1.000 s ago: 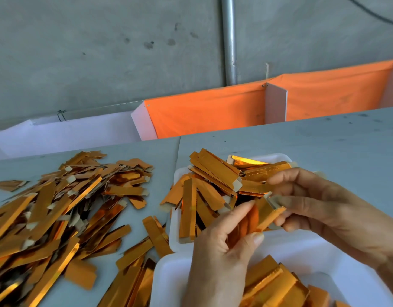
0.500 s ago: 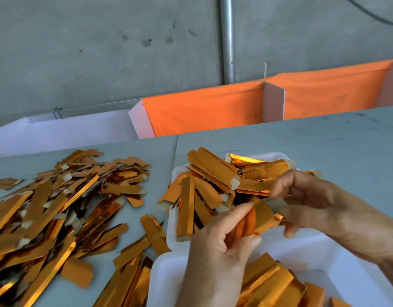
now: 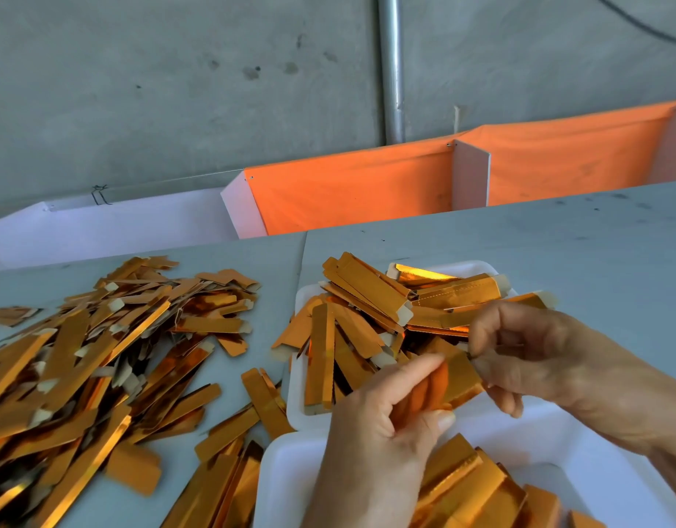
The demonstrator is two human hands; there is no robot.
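Gold strip (image 3: 460, 369) is in both our hands, over the far tray (image 3: 295, 398), just beyond the near tray (image 3: 290, 474). Left hand (image 3: 382, 432) pinches its near end between thumb and fingers; right hand (image 3: 538, 360) pinches the far end. Looks mid-fold to us. Next: crease it square, then drop it in the near tray, not the loose pile (image 3: 100, 356).

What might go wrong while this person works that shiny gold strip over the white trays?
1. The gold strip is pinched between the left hand and the right hand, so it might slip or crease crookedly.
2. The far tray is heaped past its rim, so a nudge may spill pieces onto the table.
3. A dropped strip could be hard to find among the loose pile.
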